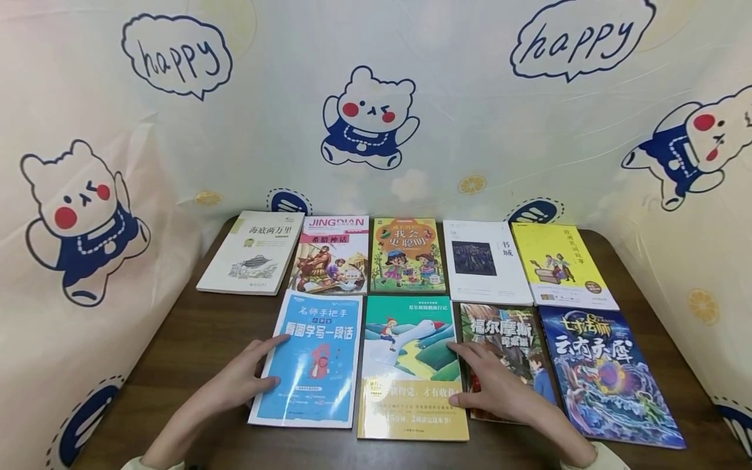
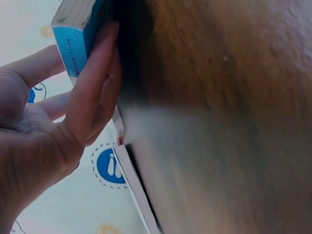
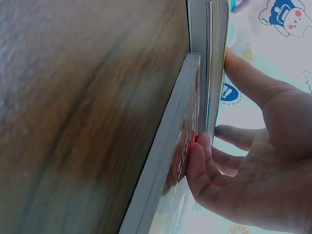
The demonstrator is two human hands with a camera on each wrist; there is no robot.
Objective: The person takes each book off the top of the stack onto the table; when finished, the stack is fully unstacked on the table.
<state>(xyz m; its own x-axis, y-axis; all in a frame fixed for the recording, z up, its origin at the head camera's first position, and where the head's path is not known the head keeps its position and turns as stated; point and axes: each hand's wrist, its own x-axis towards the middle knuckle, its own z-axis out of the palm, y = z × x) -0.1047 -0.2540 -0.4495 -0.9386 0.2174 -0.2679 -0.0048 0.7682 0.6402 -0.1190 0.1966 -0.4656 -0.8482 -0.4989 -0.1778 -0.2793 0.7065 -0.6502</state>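
Observation:
In the head view my left hand [image 1: 237, 375] is at the left edge of a blue book [image 1: 320, 408], thumb and index fingertips touching that edge. The left wrist view shows its other fingers [image 2: 95, 73] stretched along the spine of this blue book [image 2: 70, 48], close to the tabletop. My right hand [image 1: 493, 385] touches the right edge of a green and yellow book [image 1: 411, 365] with thumb and index finger. Its other fingers [image 3: 202, 168] rest on the neighbouring detective-style book [image 1: 537, 372], partly hidden beneath this hand in the head view.
Behind the front row lie a cream book [image 1: 252, 251], a pink-titled book [image 1: 329, 254], an orange book [image 1: 408, 254], a white book [image 1: 490, 284] and a yellow book [image 1: 564, 261]. A dark blue fantasy book [image 1: 611, 385] lies front right. Bear-printed cloth [image 1: 264, 150] surrounds the brown table [image 1: 170, 352].

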